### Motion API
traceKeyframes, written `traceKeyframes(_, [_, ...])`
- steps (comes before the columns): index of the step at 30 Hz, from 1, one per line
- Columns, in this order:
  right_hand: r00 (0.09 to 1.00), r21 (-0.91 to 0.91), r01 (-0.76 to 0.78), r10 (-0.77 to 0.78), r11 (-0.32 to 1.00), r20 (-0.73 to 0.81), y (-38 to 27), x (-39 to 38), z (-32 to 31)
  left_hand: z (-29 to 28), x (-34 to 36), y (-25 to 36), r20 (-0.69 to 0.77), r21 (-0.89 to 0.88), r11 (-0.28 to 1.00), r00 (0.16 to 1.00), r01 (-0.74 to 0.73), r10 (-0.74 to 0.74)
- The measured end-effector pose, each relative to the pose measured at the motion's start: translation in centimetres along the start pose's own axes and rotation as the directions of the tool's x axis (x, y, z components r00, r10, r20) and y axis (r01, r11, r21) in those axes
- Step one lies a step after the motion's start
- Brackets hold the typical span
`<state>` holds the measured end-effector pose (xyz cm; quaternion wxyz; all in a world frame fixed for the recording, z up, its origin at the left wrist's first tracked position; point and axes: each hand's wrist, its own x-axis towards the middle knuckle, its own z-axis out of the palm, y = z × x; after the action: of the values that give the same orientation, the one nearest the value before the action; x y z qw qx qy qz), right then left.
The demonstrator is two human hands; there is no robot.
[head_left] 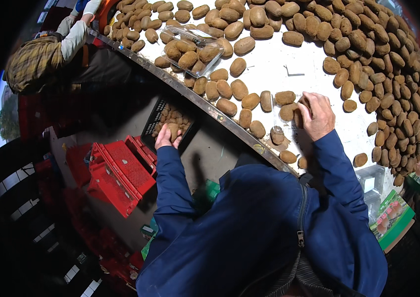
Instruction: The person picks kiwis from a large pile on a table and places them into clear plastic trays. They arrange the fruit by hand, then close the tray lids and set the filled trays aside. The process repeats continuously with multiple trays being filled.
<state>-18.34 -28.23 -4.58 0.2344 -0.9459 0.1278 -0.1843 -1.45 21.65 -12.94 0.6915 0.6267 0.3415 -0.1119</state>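
My left hand (164, 138) is beyond the table's edge, over a black crate (149, 123) of kiwis, with its fingers around a brown kiwi (173, 129). On the white table top (314, 67) my right hand (319, 117) bends its fingers down around another kiwi (298, 118), partly hidden by the hand. Beside those fingers, two kiwis (285, 98) lie close together in what looks like a clear plastic tray (275, 119). One more kiwi (277, 134) rests nearer to me, at the tray's near end.
A clear clamshell box (205, 54) of kiwis stands at the table's left edge. Kiwis are heaped along the right (393, 94). Empty clear boxes (370, 180) and green printed cartons (393, 218) lie at right. Red crates (121, 173) stand on the floor. Another person (41, 59) works at far left.
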Motion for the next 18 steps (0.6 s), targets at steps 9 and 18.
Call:
traceKeyframes(9, [0.997, 0.134, -0.071, 0.074, 0.988, -0.018, 2.1, -2.4, -1.3, -4.4, 3.7, 0.8, 0.197, -0.287, 0.956, 0.98, 0.065, -0.007])
traceKeyframes(18, [0.994, 0.194, -0.11, 0.111, 0.975, 0.003, 2.3, -2.5, -1.1, -0.7, 1.9, 3.7, 0.388, -0.239, 0.923, 0.901, 0.301, -0.193])
